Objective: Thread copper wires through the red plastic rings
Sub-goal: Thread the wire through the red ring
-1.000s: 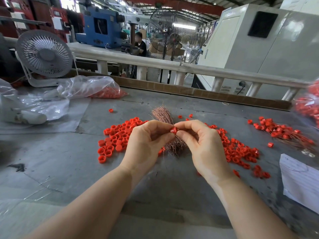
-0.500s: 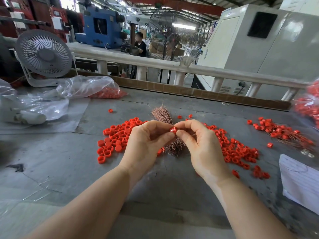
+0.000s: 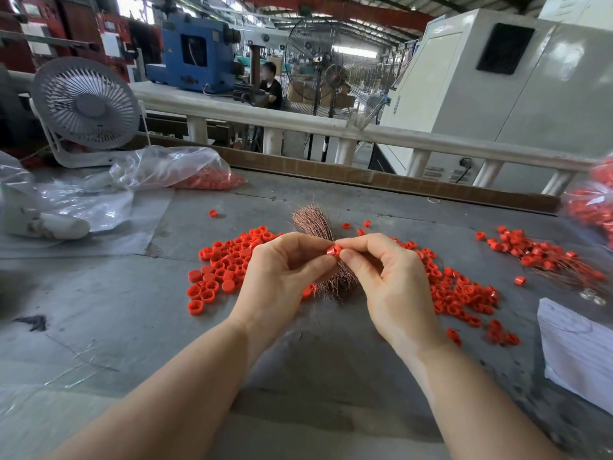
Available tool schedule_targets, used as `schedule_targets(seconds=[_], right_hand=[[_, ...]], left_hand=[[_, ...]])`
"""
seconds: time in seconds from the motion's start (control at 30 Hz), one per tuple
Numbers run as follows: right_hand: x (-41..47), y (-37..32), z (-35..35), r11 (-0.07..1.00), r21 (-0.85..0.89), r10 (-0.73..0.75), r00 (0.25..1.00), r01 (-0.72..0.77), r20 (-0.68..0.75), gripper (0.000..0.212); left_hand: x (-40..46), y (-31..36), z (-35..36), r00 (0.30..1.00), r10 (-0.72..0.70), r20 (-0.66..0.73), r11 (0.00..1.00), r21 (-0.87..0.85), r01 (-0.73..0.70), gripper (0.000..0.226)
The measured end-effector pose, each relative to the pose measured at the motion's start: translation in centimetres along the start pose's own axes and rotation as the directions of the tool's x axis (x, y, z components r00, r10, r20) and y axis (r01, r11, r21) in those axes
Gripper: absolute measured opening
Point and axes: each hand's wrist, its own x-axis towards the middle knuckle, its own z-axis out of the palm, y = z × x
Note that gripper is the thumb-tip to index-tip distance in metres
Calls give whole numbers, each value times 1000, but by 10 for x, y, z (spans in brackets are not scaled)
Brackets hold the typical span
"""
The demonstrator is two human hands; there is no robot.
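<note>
1. You have one red ring (image 3: 333, 251) raised above the middle of the tabletop (image 3: 109, 313), pinched between the fingertips of both hands; whether a wire is already in its bore is too fine to tell
2. Your left hand (image 3: 282, 280) has its grip pressed onto the ring's near side with thumb and forefinger, the other fingers curled loosely under
3. Your right hand (image 3: 391, 280) pinches the ring from the other side in the same way, so neither grip is spread
4. The ring looks light, hard and smooth, likely to slip or flick away; hold it by the outer wall and leave the hole free
5. The copper wires (image 3: 320, 250) lie in a fanned bundle right behind and beneath your hands, tips toward the far edge; they look thin and springy and will likely kink, so take a single strand close to its end
6. Loose red rings (image 3: 225, 267) are heaped to the left of the bundle, and more (image 3: 461, 293) spread to its right
7. Toward the right edge lie rings with wires (image 3: 544, 255), probably finished pieces
8. A plastic bag (image 3: 172, 167) with red parts sits near the far left corner
</note>
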Motion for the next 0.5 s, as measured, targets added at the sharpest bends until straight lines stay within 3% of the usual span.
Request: schedule_targets(seconds=[0.5], right_hand=[[1, -1, -3, 1000, 20, 0, 1000, 0, 21, 12]], left_hand=[[1, 1, 0, 1000, -4, 0, 1000, 5, 4, 18]])
